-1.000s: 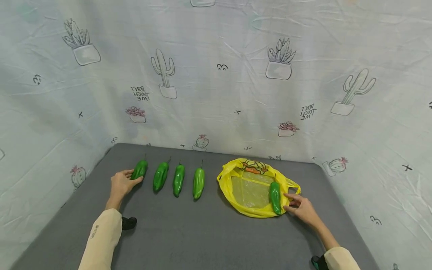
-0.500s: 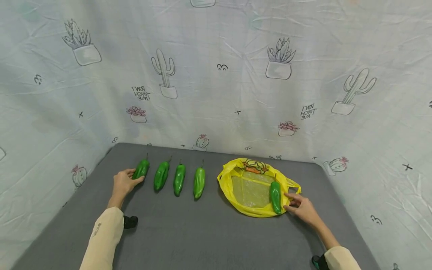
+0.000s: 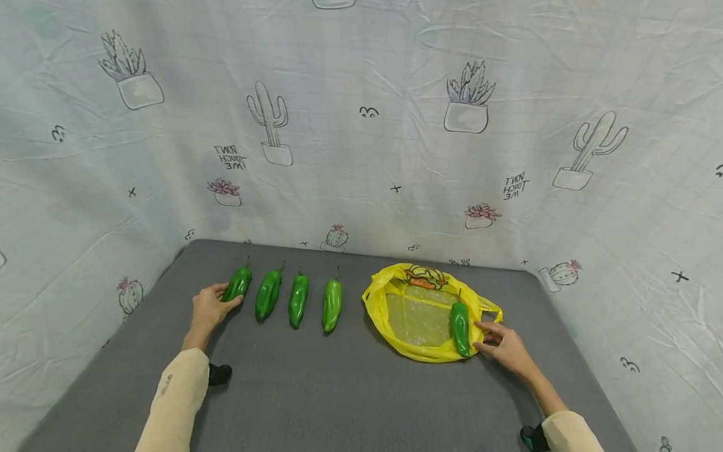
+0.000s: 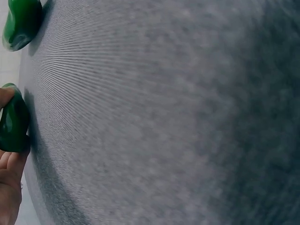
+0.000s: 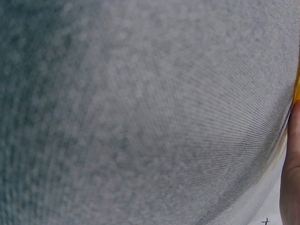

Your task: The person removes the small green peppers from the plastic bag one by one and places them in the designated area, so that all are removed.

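At the far left of a row of green peppers, my left hand [image 3: 209,311] grips one green pepper [image 3: 238,282] between thumb and fingers, its stem pointing away from me. The left wrist view shows that pepper [image 4: 15,123] close to the grey surface, a thumb on its upper end and fingers at its lower end. On the right lies a yellow plastic bag [image 3: 390,326], its mouth spread wide. My right hand [image 3: 508,353] holds the bag's right rim, thumb and fingers on the yellow film. Another green pepper [image 3: 460,329] lies against the inside of that rim.
Three more green peppers, a left one [image 3: 268,295], a middle one [image 3: 298,301] and a right one [image 3: 332,306], lie side by side between the left hand and the bag. A cactus-print curtain [image 3: 361,125] rises behind the grey table [image 3: 339,389].
My left hand and the pepper it grips have shifted slightly right and away from me, closer to the neighbouring pepper. The right hand and the bag stay in place.
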Available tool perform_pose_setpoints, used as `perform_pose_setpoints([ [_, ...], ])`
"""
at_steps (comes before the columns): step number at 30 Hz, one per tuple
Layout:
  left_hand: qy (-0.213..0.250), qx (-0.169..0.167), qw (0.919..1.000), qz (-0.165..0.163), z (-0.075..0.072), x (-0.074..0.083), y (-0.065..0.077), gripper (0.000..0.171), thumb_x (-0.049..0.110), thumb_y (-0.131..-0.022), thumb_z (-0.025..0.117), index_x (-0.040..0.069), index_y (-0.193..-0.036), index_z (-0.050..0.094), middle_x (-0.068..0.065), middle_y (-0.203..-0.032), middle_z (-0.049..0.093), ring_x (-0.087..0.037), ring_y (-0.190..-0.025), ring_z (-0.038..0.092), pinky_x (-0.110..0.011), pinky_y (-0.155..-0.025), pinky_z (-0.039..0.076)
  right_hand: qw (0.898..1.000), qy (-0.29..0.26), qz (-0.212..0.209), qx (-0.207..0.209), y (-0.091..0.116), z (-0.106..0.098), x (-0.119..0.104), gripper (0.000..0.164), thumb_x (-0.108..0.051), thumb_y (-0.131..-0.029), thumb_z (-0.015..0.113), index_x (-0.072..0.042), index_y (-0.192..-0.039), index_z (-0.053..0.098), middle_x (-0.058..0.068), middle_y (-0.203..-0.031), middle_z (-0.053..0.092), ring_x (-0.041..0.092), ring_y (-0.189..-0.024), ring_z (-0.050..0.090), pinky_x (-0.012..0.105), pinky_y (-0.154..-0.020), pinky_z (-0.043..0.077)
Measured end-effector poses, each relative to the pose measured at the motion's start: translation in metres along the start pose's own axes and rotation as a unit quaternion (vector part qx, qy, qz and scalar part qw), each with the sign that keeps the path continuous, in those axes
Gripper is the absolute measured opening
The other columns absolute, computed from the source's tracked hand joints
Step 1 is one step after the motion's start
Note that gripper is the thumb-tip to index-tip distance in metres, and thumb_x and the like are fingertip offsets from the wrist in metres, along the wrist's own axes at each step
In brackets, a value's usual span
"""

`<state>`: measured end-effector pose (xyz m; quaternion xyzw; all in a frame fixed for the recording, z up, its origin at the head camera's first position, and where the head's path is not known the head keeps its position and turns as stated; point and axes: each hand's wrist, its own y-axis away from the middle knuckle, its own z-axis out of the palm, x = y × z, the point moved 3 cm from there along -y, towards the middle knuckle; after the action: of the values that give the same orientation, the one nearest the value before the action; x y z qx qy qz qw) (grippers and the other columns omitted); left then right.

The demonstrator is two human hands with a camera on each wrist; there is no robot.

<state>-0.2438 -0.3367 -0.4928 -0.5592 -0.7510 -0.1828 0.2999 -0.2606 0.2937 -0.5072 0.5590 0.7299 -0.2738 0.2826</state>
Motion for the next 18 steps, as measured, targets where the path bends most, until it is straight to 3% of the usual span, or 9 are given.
perform_pose_setpoints([
  [2, 0.004, -0.001, 1.0000, -0.002, 0.0002, -0.0001, 0.0000, 0.061, 0.015, -0.090, 0.067, -0.019, -0.133, 0.041, -0.039, -0.128, 0.046, -0.049, -0.116, 0.050, -0.059, -0.107, 0.026, 1.000, 0.000, -0.002, 0.000, -0.0002, 0.0000, 0.0000, 0.049, -0.008, -0.080, 0.078, 0.008, -0.123, 0.061, 0.025, -0.119, 0.061, 0.024, -0.088, 0.067, 0.022, -0.070, 0.054],
  [8, -0.006, -0.005, 0.9999, 0.011, 0.0000, -0.0009, -0.0013, 0.064, 0.020, -0.091, 0.066, -0.018, -0.136, 0.039, -0.037, -0.132, 0.044, -0.048, -0.117, 0.049, -0.057, -0.101, 0.037, 1.000, -0.006, -0.010, 0.001, 0.0002, -0.0005, -0.0010, 0.049, -0.008, -0.080, 0.078, 0.008, -0.123, 0.061, 0.026, -0.119, 0.061, 0.023, -0.087, 0.067, 0.021, -0.069, 0.054],
  [14, -0.045, -0.020, 0.9986, 0.019, -0.0016, -0.0015, -0.0004, 0.069, 0.028, -0.092, 0.064, -0.013, -0.139, 0.036, -0.038, -0.134, 0.039, -0.054, -0.119, 0.041, -0.062, -0.098, 0.036, 1.000, -0.001, -0.013, 0.003, 0.0017, 0.0001, -0.0014, 0.049, -0.009, -0.079, 0.078, 0.007, -0.122, 0.062, 0.024, -0.115, 0.064, 0.015, -0.082, 0.066, 0.021, -0.066, 0.053],
  [18, -0.045, -0.030, 0.9984, 0.017, -0.0036, -0.0010, 0.0006, 0.071, 0.031, -0.093, 0.064, -0.012, -0.140, 0.034, -0.039, -0.135, 0.037, -0.056, -0.120, 0.038, -0.062, -0.096, 0.037, 1.000, -0.004, -0.011, 0.002, 0.0022, 0.0000, -0.0021, 0.050, -0.008, -0.079, 0.078, 0.008, -0.122, 0.061, 0.022, -0.112, 0.065, 0.010, -0.079, 0.064, 0.021, -0.064, 0.052],
])
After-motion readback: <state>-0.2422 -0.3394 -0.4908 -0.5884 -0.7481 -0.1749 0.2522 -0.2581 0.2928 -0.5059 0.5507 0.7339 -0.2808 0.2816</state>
